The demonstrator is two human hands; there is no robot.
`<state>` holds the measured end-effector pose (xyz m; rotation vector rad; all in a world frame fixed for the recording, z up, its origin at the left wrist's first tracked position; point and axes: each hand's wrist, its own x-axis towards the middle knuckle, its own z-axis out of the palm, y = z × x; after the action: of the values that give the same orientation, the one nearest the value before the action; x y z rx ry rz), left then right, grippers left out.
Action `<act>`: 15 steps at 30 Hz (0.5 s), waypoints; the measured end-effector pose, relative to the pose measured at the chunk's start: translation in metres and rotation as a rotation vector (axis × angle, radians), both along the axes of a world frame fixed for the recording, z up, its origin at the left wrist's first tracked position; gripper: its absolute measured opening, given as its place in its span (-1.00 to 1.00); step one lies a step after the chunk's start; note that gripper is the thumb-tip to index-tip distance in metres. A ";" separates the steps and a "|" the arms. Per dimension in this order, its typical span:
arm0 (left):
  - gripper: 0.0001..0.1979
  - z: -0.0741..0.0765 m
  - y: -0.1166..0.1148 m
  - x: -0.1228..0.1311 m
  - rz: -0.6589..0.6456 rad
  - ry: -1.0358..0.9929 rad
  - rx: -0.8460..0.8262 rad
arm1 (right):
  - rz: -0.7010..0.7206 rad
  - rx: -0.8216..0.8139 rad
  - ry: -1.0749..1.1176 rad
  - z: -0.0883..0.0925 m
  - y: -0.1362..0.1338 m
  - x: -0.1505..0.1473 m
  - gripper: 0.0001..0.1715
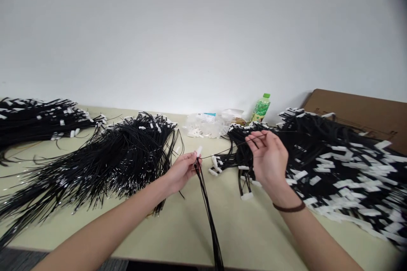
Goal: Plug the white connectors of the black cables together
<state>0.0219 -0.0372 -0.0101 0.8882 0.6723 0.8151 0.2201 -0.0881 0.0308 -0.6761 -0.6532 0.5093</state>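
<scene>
while hands (182,172) hold black wires (206,207), clear bag (219,124) contains small white pieces (197,134).

At the lower right of the frame, a thin, dark brown band (289,208) circled the right wrist (282,194), plain and rounded. The left forearm (111,228), lower left, was bare, as were the left hand (182,172) and right hand (269,159).

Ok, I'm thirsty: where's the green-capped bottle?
The bottle is right of centre in the head view, near the wall, between clear plastic packaging and brown cardboard.
</scene>
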 end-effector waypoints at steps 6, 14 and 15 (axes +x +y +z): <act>-0.85 -0.003 0.000 0.001 0.000 0.012 -0.006 | -0.292 -0.005 -0.091 0.005 0.002 0.025 -0.69; -0.86 -0.006 0.002 0.002 0.016 -0.010 -0.010 | -0.636 0.080 -1.336 -0.024 -0.005 -0.017 -0.86; -0.86 -0.006 0.002 0.002 0.017 -0.016 -0.014 | -0.638 0.125 -1.422 -0.028 -0.006 -0.021 -0.88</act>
<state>0.0235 -0.0351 -0.0157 0.8636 0.6717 0.8307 0.1991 -0.0940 0.0026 -1.0285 -1.6776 -0.7234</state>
